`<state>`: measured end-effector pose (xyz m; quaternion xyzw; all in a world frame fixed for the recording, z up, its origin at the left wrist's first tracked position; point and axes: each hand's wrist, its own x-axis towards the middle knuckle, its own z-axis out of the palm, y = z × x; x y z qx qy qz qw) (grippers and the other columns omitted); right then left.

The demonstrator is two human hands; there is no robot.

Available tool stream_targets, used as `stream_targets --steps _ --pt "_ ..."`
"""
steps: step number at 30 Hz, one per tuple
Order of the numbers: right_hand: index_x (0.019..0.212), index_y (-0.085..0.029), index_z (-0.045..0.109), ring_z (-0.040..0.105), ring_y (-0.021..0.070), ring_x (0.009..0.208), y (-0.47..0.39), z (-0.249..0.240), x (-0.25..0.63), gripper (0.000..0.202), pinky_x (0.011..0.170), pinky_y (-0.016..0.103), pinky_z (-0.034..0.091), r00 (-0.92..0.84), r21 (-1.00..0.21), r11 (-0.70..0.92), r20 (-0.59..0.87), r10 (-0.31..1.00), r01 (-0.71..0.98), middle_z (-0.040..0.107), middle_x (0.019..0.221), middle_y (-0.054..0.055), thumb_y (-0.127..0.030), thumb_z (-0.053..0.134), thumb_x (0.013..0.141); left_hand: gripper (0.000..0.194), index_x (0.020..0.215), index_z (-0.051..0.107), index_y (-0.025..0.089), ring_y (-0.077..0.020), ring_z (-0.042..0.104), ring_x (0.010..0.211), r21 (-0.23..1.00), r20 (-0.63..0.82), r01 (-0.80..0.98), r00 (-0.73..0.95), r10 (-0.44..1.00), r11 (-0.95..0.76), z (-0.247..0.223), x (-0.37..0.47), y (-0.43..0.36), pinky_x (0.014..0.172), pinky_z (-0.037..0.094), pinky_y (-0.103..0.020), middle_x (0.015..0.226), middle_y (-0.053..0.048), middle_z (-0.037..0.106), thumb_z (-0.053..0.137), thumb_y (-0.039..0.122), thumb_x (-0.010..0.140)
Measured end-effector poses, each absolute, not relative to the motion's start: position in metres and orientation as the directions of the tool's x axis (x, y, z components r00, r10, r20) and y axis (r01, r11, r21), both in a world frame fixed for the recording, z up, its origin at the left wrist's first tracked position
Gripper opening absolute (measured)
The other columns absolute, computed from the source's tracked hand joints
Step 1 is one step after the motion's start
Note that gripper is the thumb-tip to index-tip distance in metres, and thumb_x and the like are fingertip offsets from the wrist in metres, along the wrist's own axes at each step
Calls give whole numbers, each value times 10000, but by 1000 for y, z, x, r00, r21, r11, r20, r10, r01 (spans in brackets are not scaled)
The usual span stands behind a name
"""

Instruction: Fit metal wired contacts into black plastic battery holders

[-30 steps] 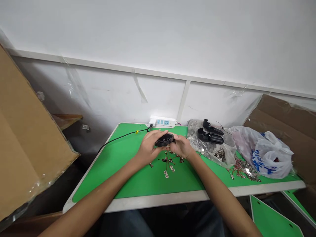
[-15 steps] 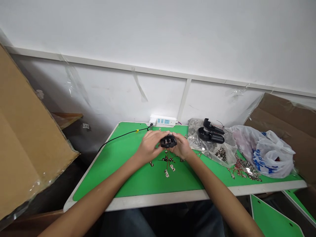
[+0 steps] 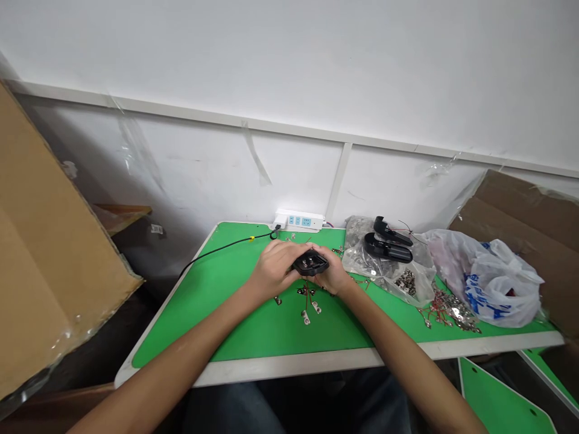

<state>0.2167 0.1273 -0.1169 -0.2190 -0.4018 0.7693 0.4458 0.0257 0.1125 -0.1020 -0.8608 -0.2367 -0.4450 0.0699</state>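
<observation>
Between my two hands is a black plastic housing (image 3: 311, 264), raised over the green table, its open end towards me and small metal parts showing inside. My left hand (image 3: 275, 265) grips its left side, fingers over the top and thumb below. Closed around the right side is my right hand (image 3: 333, 270), its fingertips partly hidden behind the housing. Below the hands lie small metal battery contacts (image 3: 306, 317), some with red wires (image 3: 307, 296).
A black cable (image 3: 226, 246) runs to a white power strip (image 3: 300, 220) by the wall. To the right are black housings (image 3: 388, 248) on a clear bag (image 3: 357, 253), a pile of metal contacts (image 3: 456, 310) and a white plastic bag (image 3: 502, 283). Cardboard (image 3: 58, 241) stands left.
The black housing has tilted and turned slightly in my hands. My right hand has shifted a little around it, while the left stays nearly in place.
</observation>
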Motion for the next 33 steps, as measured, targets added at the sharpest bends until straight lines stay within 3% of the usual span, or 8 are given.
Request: stream_targets --steps 10,15,19,22,26,33 --pt "1014 -237 680 699 220 855 127 -115 218 303 733 344 601 -527 -832 -249 61 848 -496 749 911 27 -522 669 911 566 1509 523 282 -275 697 1242 195 734 458 518 439 -867 -101 25 114 1105 465 -520 1406 -88 708 558 162 957" --pt "1090 -215 696 708 230 921 132 -120 217 400 754 338 594 -559 -848 -248 68 826 -469 764 992 67 -580 618 945 590 1474 561 288 -272 704 1204 259 724 465 486 489 -846 -103 26 115 1039 487 -485 1365 -74 727 582 126 908" --pt "1141 -213 693 701 207 902 135 -124 212 470 731 320 610 -570 -860 -253 52 820 -443 754 1055 73 -636 572 977 408 1403 598 250 -265 729 1092 244 757 532 419 502 -811 -112 27 120 989 501 -458 1249 -87 766 639 270 998" --pt "1247 -250 676 708 215 944 135 -124 208 486 659 300 617 -556 -874 -208 82 827 -439 754 1146 72 -644 530 1002 314 1239 672 197 -275 722 969 249 785 616 324 528 -748 -119 28 127 918 530 -442 1072 -107 777 641 412 1013" --pt "1296 -260 676 723 243 987 137 -124 206 555 661 318 632 -566 -879 -210 80 820 -427 768 1134 81 -698 512 997 305 1066 697 193 -267 690 880 243 794 688 264 548 -684 -123 30 131 844 546 -414 929 -94 746 597 478 1018" --pt "1257 -251 696 735 247 919 150 -133 207 597 694 361 636 -615 -861 -272 60 786 -430 771 1028 81 -746 519 976 333 1053 711 201 -263 683 861 264 776 737 221 590 -622 -118 37 130 804 543 -388 926 -88 752 603 512 1003"
